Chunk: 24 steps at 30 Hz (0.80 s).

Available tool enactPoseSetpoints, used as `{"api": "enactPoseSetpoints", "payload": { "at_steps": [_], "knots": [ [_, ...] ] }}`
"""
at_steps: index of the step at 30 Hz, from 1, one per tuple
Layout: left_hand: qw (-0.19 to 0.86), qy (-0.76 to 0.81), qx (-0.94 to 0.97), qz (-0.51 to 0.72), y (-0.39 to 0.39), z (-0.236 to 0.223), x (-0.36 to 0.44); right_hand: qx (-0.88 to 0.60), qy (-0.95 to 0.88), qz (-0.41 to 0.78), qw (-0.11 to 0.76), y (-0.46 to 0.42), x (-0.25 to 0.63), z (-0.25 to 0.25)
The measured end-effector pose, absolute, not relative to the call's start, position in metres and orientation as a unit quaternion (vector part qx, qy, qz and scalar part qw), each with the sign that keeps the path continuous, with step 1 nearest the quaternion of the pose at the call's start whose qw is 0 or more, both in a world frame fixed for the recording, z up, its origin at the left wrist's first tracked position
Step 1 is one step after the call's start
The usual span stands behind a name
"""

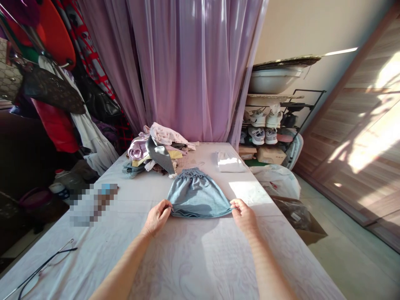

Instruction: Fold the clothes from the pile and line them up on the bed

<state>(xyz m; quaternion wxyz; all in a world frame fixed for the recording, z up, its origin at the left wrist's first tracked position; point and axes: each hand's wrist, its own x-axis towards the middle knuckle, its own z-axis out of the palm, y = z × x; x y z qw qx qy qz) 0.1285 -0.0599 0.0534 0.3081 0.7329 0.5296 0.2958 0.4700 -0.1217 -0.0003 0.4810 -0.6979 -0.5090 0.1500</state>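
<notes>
A pale blue denim skirt [196, 196] lies flat on the cloth-covered table [187, 258], its gathered elastic waistband pointing away from me. My left hand [158, 218] pinches the near left corner of its hem. At the near right corner, my right hand [244, 216] holds the hem between its fingers. Beyond the waistband, to the left, sits a loose pile of mixed clothes [156, 152]. A folded white garment [230, 162] lies to the right of the skirt, just out of reach of my right hand.
A pair of glasses [46, 266] lies at the table's near left, and a pixelated blurred object [93, 204] stands further up. A plastic bag [276, 181] and cardboard box [296, 218] sit below the right edge. Behind are a lilac curtain [193, 71] and shoe rack [265, 125].
</notes>
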Motion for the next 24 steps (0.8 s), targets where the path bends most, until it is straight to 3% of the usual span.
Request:
{"api": "enactPoseSetpoints", "payload": {
  "at_steps": [11, 16, 24],
  "knots": [
    [0.163, 0.546, 0.775, 0.274, -0.066, 0.037, 0.126, -0.736, -0.494, 0.061, 0.459, -0.129, 0.473, -0.006],
    [0.073, 0.481, 0.826, 0.284, -0.069, 0.03, 0.127, -0.649, -0.597, 0.016, 0.471, -0.127, 0.47, -0.002],
    [0.048, 0.456, 0.859, 0.228, -0.069, 0.022, 0.128, -0.625, -0.688, 0.003, 0.369, -0.127, 0.469, -0.013]
  ]
}}
